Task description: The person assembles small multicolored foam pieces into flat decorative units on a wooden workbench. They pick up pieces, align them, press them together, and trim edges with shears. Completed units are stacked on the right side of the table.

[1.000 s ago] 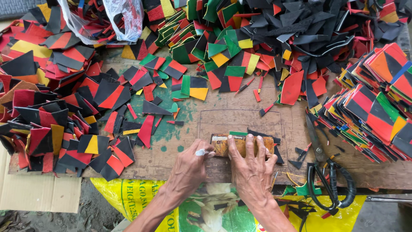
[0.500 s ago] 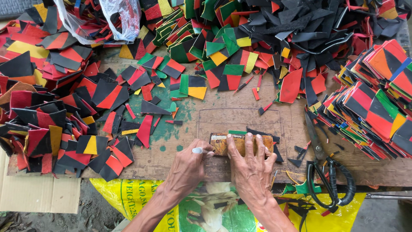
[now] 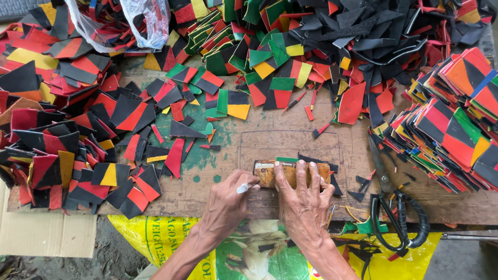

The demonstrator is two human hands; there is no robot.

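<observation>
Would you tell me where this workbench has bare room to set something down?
One free patch on the board: between the template block under the right hand and the scrap heap above. A smaller one lies left of the left hand, near the loose pieces. Crowded elsewhere: the stacked pile and scissors fill the right.

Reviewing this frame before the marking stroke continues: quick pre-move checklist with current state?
1. Template pinned: right hand lies flat on the tan template block, fingers spread across it. Ok.
2. Marker in grip: left hand pinches a small white marker at the block's left end. Ok.
3. Tip touching the material: cannot tell, the fingers hide the contact.
4. Piece under the block: green and black edges show at its top. Ok.
5. Scissors lie clear, on the board right of the right hand. Ok.
6. Loose scraps lie near the block's right end. Not ok.
</observation>
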